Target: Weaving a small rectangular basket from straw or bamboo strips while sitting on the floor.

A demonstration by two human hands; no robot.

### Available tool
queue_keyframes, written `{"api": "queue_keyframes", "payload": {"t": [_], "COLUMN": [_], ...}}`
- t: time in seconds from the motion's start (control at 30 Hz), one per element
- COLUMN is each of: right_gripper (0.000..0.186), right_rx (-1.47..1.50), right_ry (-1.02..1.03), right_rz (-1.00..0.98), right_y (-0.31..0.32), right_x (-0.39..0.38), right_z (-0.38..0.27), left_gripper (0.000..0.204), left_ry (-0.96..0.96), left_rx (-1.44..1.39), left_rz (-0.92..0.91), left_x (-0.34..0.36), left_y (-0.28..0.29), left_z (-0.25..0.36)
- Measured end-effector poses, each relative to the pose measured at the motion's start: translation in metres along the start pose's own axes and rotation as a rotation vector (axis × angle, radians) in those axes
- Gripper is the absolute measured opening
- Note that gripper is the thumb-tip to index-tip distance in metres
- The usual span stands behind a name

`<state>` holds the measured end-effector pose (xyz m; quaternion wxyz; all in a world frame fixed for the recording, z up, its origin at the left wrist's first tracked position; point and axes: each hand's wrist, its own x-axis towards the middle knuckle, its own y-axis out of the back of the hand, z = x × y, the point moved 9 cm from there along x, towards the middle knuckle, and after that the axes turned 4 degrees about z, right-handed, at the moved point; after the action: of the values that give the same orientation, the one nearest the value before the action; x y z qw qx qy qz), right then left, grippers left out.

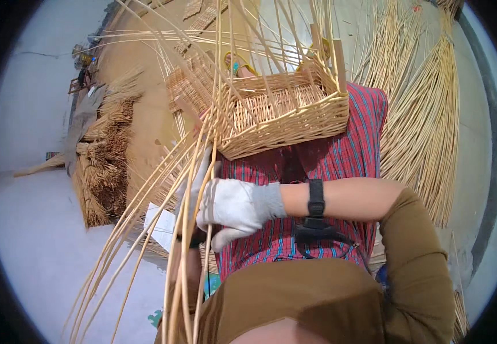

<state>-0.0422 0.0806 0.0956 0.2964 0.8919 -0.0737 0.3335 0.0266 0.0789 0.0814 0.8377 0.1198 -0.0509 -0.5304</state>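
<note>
A partly woven wicker basket (286, 123) rests tilted on my lap, with long uprights rising from its rim. From its left corner, long pale willow rods (182, 275) sweep down past my left side. My right hand (231, 207), in a white glove, comes across from the right and has its fingers closed round one of these rods. Just behind the rods is my left hand (187, 192), also gloved. It lies close beside the basket corner, one finger reaching up along the rods; its other fingers are mostly hidden.
Red-and-blue striped cloth (366, 123) covers my lap. Long willow bundles (426, 126) lie on the floor to the right. Stacked bundles (108, 166) stand at the left. Flat woven panels (188, 83) lie beyond the basket. Loose rod ends fan out at lower left.
</note>
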Motion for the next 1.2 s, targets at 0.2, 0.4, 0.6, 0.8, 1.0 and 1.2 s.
{"api": "queue_keyframes", "payload": {"t": [0.2, 0.4, 0.6, 0.8, 1.0, 1.2], "right_gripper": [0.034, 0.038, 0.054, 0.049, 0.052, 0.065], "right_rx": [0.175, 0.097, 0.129, 0.106, 0.297, 0.796], "right_ry": [-0.065, -0.252, -0.395, -0.452, -0.504, -0.933], "right_rz": [-0.211, -0.239, 0.013, -0.016, 0.267, 0.704], "right_y": [0.008, 0.02, 0.062, 0.051, 0.088, 0.116], "right_x": [0.0, 0.017, 0.022, -0.016, -0.059, -0.117], "right_z": [-0.014, -0.003, 0.007, 0.012, 0.041, 0.153], "left_gripper": [0.097, 0.067, 0.027, 0.023, 0.027, 0.034], "left_ry": [0.023, -0.675, -0.365, -0.369, -0.303, -0.305], "left_rx": [0.058, 0.571, -0.315, -0.442, -0.492, -0.486], "left_rz": [-0.107, 0.08, 0.228, -0.002, -0.025, -0.066], "left_x": [0.016, 0.036, 0.055, 0.075, 0.079, 0.077], "left_y": [-0.004, -0.014, 0.005, 0.008, 0.012, 0.018], "left_z": [0.026, 0.087, 0.036, 0.032, 0.026, 0.014]}}
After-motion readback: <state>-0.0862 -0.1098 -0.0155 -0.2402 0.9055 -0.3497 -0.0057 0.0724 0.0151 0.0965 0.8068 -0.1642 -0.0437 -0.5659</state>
